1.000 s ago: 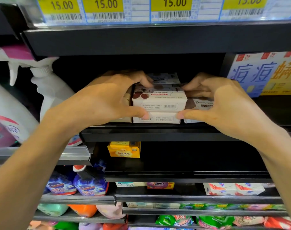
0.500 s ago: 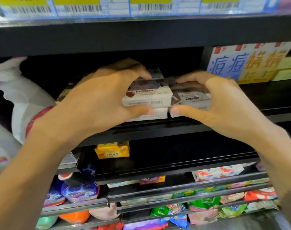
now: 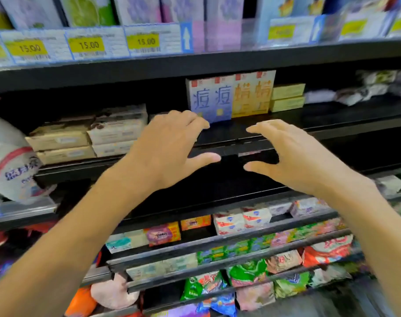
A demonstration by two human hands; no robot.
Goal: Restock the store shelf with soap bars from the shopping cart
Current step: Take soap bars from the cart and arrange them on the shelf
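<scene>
Stacked white soap bar boxes (image 3: pixel 117 133) sit on the black shelf (image 3: pixel 286 131), with beige soap boxes (image 3: pixel 60 143) stacked to their left. My left hand (image 3: pixel 169 149) hovers in front of the shelf, just right of the white stack, fingers spread and holding nothing. My right hand (image 3: pixel 295 156) hangs further right, also spread and empty, in front of a bare stretch of shelf. The frame is blurred. The shopping cart is out of view.
Blue and orange upright boxes (image 3: pixel 229 97) and yellow-green boxes (image 3: pixel 287 97) stand behind my hands. A white spray bottle (image 3: pixel 9 161) is at the left. Price tags (image 3: pixel 89 44) line the shelf above. Lower shelves hold colourful soap packs (image 3: pixel 243 219).
Both hands have let go of the white soap boxes and pulled back to the right, now spread open. The boxes stay stacked on the shelf. The camera has swung right and up.
</scene>
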